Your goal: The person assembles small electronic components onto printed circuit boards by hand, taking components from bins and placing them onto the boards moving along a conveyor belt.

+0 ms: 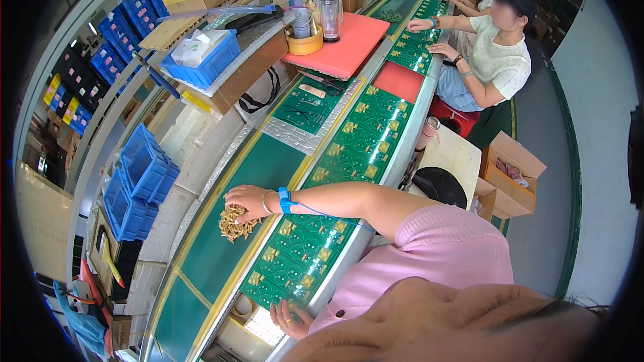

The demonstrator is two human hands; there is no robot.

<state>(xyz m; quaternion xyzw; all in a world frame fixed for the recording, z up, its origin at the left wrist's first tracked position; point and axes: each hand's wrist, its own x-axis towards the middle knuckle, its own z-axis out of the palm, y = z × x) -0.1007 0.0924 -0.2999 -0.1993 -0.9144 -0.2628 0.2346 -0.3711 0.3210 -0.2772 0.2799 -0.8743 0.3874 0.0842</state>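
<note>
My right hand, with a blue wrist strap and a bracelet, reaches across to a pile of small brass-coloured cylindrical parts on the green belt. Its fingers curl down into the pile, and their tips are partly hidden there. Close to me, my left hand is beside the near end of a green circuit board panel, its fingers loosely bent and apart. A ring shows on one finger. More panels continue up the line, carrying yellowish parts and printed circles.
Blue bins stand beyond the belt at the left. A red board bears a tumbler and a yellow tape roll. Up the line, a co-worker handles panels. Open cardboard boxes sit at the right.
</note>
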